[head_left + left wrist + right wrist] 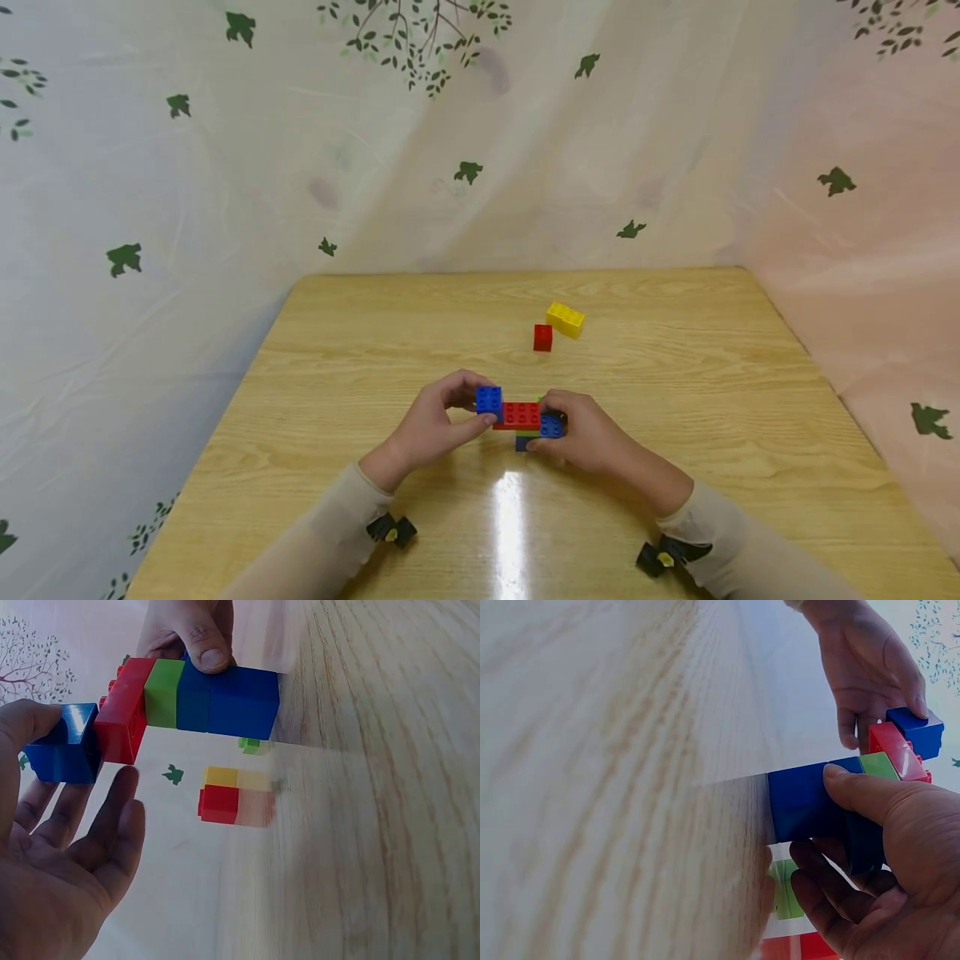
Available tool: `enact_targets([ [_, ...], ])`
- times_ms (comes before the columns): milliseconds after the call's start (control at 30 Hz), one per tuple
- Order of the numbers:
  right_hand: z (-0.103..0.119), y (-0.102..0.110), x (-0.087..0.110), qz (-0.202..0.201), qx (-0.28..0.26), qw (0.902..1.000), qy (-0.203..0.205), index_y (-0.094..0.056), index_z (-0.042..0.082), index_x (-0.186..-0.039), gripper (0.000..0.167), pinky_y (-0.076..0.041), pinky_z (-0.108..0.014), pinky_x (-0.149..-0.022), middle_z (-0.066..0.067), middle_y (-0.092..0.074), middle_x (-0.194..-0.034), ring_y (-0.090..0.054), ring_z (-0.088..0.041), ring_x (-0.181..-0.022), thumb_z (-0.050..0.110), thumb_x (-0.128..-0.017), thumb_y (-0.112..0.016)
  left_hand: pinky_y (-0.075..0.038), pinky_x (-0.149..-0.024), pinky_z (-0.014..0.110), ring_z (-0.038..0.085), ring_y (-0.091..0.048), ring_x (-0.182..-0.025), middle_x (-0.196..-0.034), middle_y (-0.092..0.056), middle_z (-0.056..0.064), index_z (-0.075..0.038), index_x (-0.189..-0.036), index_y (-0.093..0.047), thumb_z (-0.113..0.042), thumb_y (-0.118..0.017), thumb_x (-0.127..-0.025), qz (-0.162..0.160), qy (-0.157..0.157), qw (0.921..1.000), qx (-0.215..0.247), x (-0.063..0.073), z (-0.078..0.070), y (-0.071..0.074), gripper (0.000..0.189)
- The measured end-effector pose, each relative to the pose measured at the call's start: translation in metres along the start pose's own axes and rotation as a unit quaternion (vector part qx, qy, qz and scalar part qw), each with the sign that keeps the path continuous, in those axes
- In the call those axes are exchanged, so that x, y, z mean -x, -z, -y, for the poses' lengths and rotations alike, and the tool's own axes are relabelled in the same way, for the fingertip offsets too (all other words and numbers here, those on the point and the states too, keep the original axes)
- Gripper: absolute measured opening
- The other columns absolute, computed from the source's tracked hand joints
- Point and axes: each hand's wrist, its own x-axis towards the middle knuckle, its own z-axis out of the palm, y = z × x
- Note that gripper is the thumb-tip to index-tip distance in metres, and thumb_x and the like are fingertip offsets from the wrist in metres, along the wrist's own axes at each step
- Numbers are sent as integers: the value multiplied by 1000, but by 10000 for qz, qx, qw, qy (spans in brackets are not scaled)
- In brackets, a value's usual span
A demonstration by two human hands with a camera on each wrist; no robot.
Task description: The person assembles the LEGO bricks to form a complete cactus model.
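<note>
Between the hands is a joined stack of toy building bricks, held near or on the table. My left hand [427,425] pinches a small blue brick [489,399] at the left end of a red brick [521,414]; whether the two are fully pressed together I cannot tell. Below the red brick sits a light green brick [160,694], then blue bricks [244,703] at the bottom. My right hand [592,435] grips these lower blue bricks, thumb on the near side, fingers behind. Another blue brick [552,427] juts out to the right, partly covered by that hand.
Farther back on the wooden table [375,333] lie a loose red brick [543,338] and a yellow brick [566,319]. A green brick [249,745] shows behind the stack. Printed cloth [525,125] hangs beyond the table's back edge. Black straps with small devices circle both sleeves.
</note>
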Motion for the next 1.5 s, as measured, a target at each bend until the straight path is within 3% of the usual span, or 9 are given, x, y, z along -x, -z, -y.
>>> enact_targets([
  [233,0,-1,0,14,-17,10000,-31,-70,20,-99,28,-50,-28,-69,8,-63,-93,-56,-16,-82,29,-84,-91,-63,-84,40,25,-76,-99,-121,-64,10,-12,-129,-62,-8,-73,-99,279,256,9969,695,1,0,-1,32],
  [400,0,-1,0,34,-16,10000,-52,-70,21,-100,28,-50,-28,-70,8,-63,-93,-56,-16,-82,30,-84,-91,-63,-84,43,28,-74,-100,-123,-59,12,-11,-131,-60,-9,-72,-100,319,299,9949,907,2,2,-3,34],
  [900,-2,-2,0,26,54,10000,-20,-70,20,-101,30,-51,-28,-72,10,-64,-96,-57,-15,-84,30,-84,-92,-63,-83,37,28,-73,-101,-118,-70,13,-5,-121,-65,-2,-76,-96,73,461,9937,1022,3,10,-7,27],
  [1500,-2,-2,-1,23,73,9999,-88,-70,21,-101,29,-52,-29,-74,10,-65,-97,-58,-16,-86,29,-84,-92,-63,-83,36,25,-74,-96,-111,-73,13,-3,-116,-68,0,-77,-94,29,264,9964,809,2,14,-9,24],
])
